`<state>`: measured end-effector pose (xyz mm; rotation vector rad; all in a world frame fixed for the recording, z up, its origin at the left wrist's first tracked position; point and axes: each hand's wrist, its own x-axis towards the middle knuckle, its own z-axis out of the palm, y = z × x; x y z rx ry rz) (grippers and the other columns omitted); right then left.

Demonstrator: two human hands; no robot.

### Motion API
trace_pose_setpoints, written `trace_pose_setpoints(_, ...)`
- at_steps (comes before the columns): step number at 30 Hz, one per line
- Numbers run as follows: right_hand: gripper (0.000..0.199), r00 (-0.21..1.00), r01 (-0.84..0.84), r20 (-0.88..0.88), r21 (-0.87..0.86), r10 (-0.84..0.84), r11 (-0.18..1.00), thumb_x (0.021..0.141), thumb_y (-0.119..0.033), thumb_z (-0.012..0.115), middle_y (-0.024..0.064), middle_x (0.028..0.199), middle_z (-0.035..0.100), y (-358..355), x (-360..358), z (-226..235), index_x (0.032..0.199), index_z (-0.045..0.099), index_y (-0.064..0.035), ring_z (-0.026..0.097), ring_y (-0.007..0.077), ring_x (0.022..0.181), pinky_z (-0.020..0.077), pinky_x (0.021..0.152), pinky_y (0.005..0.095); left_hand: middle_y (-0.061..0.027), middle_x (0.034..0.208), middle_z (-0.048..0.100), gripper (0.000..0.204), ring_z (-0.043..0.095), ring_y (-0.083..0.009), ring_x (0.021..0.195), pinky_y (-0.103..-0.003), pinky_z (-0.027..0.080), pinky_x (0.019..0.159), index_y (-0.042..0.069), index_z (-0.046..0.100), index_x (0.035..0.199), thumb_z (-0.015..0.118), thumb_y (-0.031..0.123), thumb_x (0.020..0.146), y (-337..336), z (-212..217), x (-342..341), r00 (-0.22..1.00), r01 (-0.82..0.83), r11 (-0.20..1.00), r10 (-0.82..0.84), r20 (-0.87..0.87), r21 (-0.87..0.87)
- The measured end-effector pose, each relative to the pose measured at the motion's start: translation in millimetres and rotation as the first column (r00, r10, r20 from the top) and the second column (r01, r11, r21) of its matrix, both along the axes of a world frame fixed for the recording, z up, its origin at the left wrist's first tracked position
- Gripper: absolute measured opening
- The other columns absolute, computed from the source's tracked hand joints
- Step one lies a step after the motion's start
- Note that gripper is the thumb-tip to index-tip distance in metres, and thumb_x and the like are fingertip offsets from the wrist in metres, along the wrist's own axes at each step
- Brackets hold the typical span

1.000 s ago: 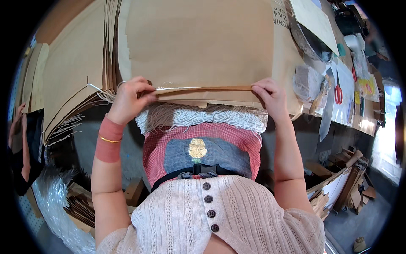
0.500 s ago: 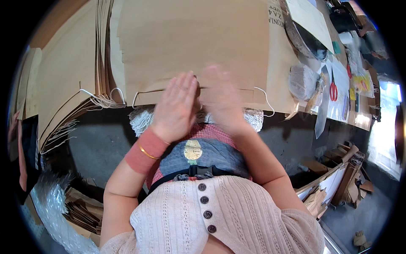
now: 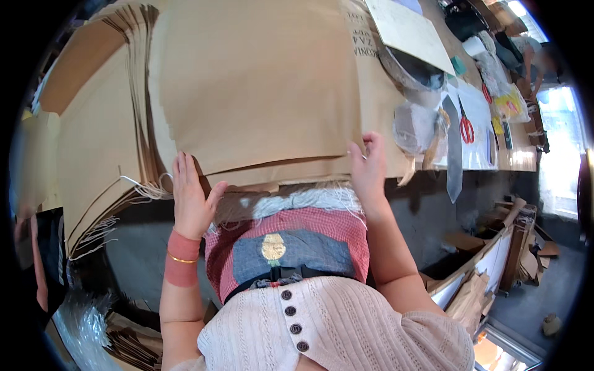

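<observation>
A large brown paper sheet (image 3: 266,86) lies on a stack of similar paper in front of me, its near edge slightly raised over a dark gap. At its near left corner is my left hand (image 3: 193,196), fingers stretched out and thumb apart. By the near right corner, my right hand (image 3: 370,170) has its fingers bent and its thumb apart from them. A small white bit shows between them; I cannot tell what it is. White cords (image 3: 291,201) hang in a bundle below the table edge, over my red checked apron (image 3: 223,253).
To the left fan out more brown sheets (image 3: 102,136) with white cord ends (image 3: 148,190). Red-handled scissors (image 3: 466,128), a plastic-wrapped bundle (image 3: 413,128) and a white board (image 3: 411,31) lie to the right. Cardboard scraps (image 3: 473,303) stand below. Another person (image 3: 529,59) is at far right.
My hands have moved apart from the middle of the near edge to its two corners. The corded strip there is out of sight, and the near edge now looks raised.
</observation>
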<state>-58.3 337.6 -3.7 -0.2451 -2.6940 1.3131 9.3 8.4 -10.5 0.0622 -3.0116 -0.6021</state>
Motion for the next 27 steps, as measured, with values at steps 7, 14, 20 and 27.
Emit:
trace_pose_setpoints(7,0.056,0.887,-0.026,0.272,-0.777,0.373,0.629,0.076,0.002,0.053,0.0121,0.121,0.058,77,15,57,0.13,0.043,0.0057,0.055,0.0181,0.112,0.0418,0.097,0.0305,0.0057,0.073,0.055,0.018,0.048,-0.0014,0.065,-0.019,0.042,0.056,-0.001,0.06,0.099,0.06,0.015,0.09,-11,32,21,0.895,-0.445,0.123,0.092,0.436,0.887)
trace_pose_setpoints(14,0.028,0.943,-0.31,-0.123,0.017,0.31,0.951,0.09,-0.006,0.047,0.0183,0.093,0.065,-8,21,-1,0.115,0.057,0.0045,0.063,0.0243,0.088,0.0476,0.079,0.0332,-0.0073,0.058,0.05,0.004,0.053,-0.0253,0.054,-0.037,0.041,0.048,0.004,0.059,0.081,0.062,0.006,0.079,-45,103,54,0.827,0.05,0.99,-0.113,-0.551,-0.129)
trace_pose_setpoints(20,0.029,0.731,-0.659,-0.337,-0.124,0.593,0.742,0.09,-0.005,0.049,0.0205,0.084,0.065,-168,-2,24,0.118,0.056,0.0024,0.066,0.022,0.073,0.0492,0.063,0.0308,-0.0153,0.07,0.06,0.013,0.058,-0.0335,0.063,-0.037,0.047,0.059,-0.003,0.06,0.084,0.056,0.009,0.088,-149,98,144,0.568,-0.619,0.679,0.734,-0.372,0.395)
trace_pose_setpoints(27,0.038,0.635,-0.753,-0.049,-0.265,0.771,0.603,0.084,-0.003,0.044,0.0245,0.077,0.06,-328,-28,36,0.121,0.05,0.0062,0.061,0.0372,0.071,0.0482,0.066,0.0437,-0.0215,0.08,0.064,0.02,0.064,-0.0351,0.074,-0.041,0.049,0.065,0.0,0.066,0.087,0.061,0.019,0.081,-358,105,115,0.653,-0.757,0.643,0.741,-0.155,-0.118)
